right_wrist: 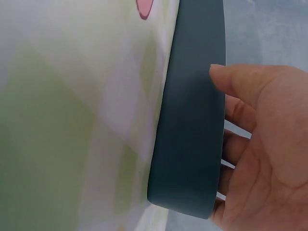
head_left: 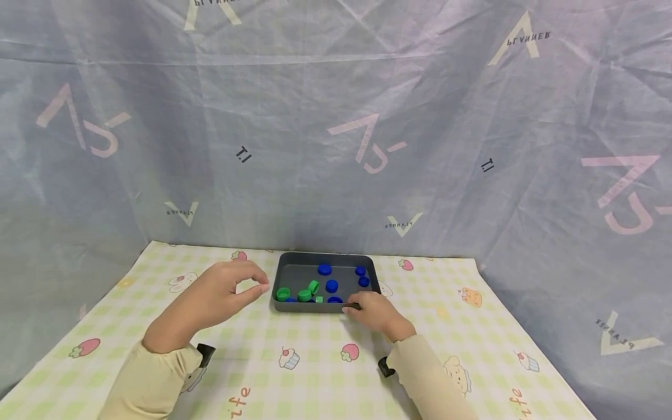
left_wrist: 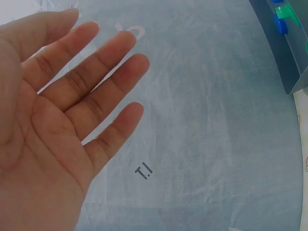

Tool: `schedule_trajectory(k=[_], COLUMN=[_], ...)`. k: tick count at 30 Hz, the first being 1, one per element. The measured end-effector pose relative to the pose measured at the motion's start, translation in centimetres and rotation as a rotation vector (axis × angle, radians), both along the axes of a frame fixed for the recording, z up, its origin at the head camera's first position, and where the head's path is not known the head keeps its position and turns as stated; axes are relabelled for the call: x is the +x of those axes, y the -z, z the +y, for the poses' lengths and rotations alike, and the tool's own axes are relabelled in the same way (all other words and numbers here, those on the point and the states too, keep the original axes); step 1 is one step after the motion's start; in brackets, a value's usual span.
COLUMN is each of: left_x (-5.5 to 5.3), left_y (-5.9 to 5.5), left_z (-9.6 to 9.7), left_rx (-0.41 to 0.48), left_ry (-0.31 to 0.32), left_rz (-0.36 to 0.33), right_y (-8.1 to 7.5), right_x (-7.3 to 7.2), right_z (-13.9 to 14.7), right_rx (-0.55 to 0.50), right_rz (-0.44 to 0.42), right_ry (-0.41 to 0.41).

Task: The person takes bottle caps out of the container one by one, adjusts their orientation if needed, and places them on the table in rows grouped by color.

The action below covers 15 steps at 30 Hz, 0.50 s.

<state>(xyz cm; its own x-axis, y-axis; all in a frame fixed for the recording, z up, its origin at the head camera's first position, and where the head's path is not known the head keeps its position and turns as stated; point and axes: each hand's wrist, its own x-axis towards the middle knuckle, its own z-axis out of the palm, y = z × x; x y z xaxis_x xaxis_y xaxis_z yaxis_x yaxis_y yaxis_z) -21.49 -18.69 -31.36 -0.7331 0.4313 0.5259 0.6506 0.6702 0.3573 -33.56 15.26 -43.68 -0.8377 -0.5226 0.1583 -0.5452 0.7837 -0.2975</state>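
Sleeves [head_left: 149, 382] at lower frame; left hand [head_left: 223, 291] empty, fingers [left_wrist: 115, 84] loosely spread; right hand [head_left: 375, 310] pinches the tray [head_left: 315, 308] by its near wall, likely steadying it; moving it would call for level handling.

A dark grey tray [right_wrist: 190, 134] is seen from outside, its smooth wall stretched from the top edge of the view down to a rounded corner near the bottom. The wall is gripped at its rim by the right hand [right_wrist: 272, 139]: the thumb [right_wrist: 233, 81] is laid over the outer face, while the fingertips are hidden behind the wall. The left side is filled by a green-and-white checked cloth [right_wrist: 82, 120], marked with a pink print [right_wrist: 144, 7]. Behind the hand, a grey-blue curtain [right_wrist: 267, 29] is seen.
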Motion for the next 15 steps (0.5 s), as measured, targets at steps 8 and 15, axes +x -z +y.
schedule_trajectory(k=[8, 15], left_x=[-0.17, -0.29], left_y=[0.25, 0.13], left_z=[0.13, 0.27], left_rx=[-0.024, -0.047], left_ry=[0.008, 0.011], left_rz=[0.014, 0.019], right_y=[-0.06, -0.95], right_x=[0.07, 0.08], right_z=[0.12, 0.37], right_rx=[-0.068, -0.17], right_rz=[-0.032, 0.006], right_ry=[0.007, 0.021])
